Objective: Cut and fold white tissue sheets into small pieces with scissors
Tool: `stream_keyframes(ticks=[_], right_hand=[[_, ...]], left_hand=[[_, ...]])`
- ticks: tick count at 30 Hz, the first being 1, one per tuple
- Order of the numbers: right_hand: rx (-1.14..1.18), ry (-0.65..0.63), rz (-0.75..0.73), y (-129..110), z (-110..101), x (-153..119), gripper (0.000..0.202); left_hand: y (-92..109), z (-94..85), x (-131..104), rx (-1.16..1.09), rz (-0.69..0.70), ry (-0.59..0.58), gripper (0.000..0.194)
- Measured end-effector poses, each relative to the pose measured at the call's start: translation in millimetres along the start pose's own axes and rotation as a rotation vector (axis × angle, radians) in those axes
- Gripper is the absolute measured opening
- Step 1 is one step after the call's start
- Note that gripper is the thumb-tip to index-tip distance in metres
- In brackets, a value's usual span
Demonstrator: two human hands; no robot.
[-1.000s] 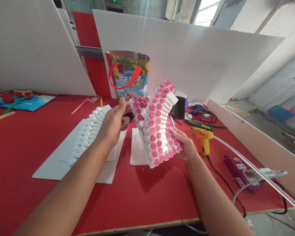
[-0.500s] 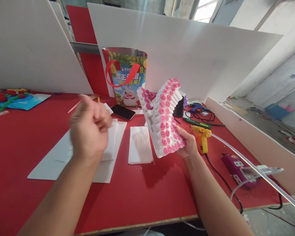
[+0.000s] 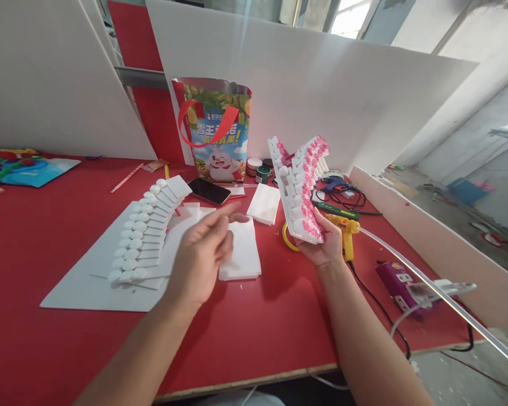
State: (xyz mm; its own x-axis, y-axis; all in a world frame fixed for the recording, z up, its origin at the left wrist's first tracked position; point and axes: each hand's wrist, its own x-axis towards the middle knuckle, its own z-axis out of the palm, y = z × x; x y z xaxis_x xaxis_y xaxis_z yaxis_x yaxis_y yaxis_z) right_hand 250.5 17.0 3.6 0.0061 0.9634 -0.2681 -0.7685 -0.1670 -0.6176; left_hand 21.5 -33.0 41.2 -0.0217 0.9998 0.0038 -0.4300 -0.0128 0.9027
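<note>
My right hand (image 3: 325, 239) grips the lower end of a white craft model (image 3: 298, 194), raised above the red table. It has curved, ridged sides meeting in a V, with pink dabs along the edges. My left hand (image 3: 205, 254) is slightly blurred over the table, left of the model and apart from it. Its index finger points out, the other fingers are bent, and nothing shows in it. Beside that hand a curved white piece with slats and round discs (image 3: 148, 231) lies on white sheets (image 3: 80, 270). Folded white paper (image 3: 241, 254) is just beyond the fingers.
A printed bag with red handles (image 3: 220, 129) stands at the back, with a phone (image 3: 209, 192) and paint jars (image 3: 262, 173) near it. On the right lie a yellow glue gun (image 3: 347, 234), its cable and a purple power strip (image 3: 400, 287). White panels (image 3: 322, 96) rise behind.
My left hand has moved right, from over the white sheets towards the model, and its index finger has extended. My right hand has turned the model and shifted it slightly right.
</note>
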Motion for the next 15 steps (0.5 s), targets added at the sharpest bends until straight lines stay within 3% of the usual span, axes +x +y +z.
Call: stream_keyframes(ticks=[4,6,9,13,15], right_hand=[[-0.045,-0.034,0.02,2.8,-2.5,2.5,0.018],[-0.094,-0.043,0.03,4.4,-4.2,3.7,0.019],[-0.161,-0.049,0.029,6.6,-7.2,4.8,0.019],[-0.184,-0.082,0.018,7.3,-10.8,6.5,0.019],[-0.166,-0.084,0.012,6.5,-11.8,7.9,0.018]], left_hand=[[-11.3,14.3,-4.9,0.208,-0.175,-0.195,0.054],[-10.5,18.0,-4.6,0.351,-0.176,-0.266,0.055],[-10.5,20.7,-1.5,0.531,-0.037,-0.309,0.017],[-7.9,15.8,-3.5,0.654,0.109,-0.301,0.038],[0.7,5.8,-8.4,0.591,0.156,-0.225,0.031]])
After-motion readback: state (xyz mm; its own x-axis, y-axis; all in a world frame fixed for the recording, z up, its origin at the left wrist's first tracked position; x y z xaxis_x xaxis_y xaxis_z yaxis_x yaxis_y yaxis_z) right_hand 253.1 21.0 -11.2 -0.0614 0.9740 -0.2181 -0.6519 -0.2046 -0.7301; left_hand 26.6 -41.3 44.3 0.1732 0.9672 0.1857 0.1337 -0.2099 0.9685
